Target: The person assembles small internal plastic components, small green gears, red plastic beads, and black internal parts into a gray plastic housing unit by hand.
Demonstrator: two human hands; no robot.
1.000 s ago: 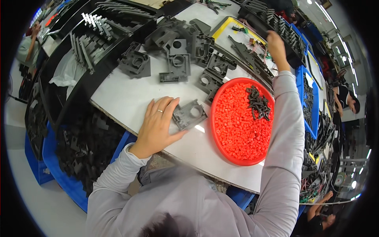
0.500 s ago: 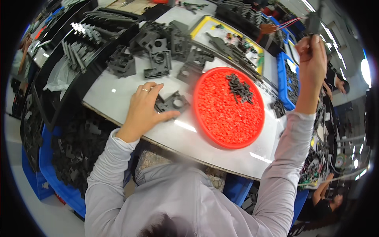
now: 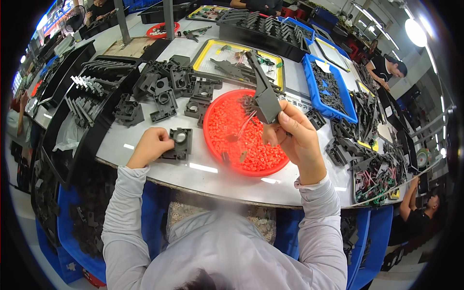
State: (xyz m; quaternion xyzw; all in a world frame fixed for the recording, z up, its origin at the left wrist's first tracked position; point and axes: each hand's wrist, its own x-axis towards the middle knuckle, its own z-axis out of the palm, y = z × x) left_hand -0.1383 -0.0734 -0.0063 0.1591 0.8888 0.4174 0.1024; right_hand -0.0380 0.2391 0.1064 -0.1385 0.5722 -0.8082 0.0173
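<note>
Head view, left hand (image 3: 152,147): left of centre — curled against a square grey plastic block (image 3: 182,150); cannot tell if gripping.
Right hand (image 3: 300,131): right of centre — holding a long dark-grey plastic part (image 3: 266,96), mid-frame, over a round red plastic tray (image 3: 206,126).

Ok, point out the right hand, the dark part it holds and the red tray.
Right hand (image 3: 303,135): head view, middle of the hand.
Dark part (image 3: 267,105): head view, broad lower end.
Red tray (image 3: 206,123): head view, left rim.
</note>
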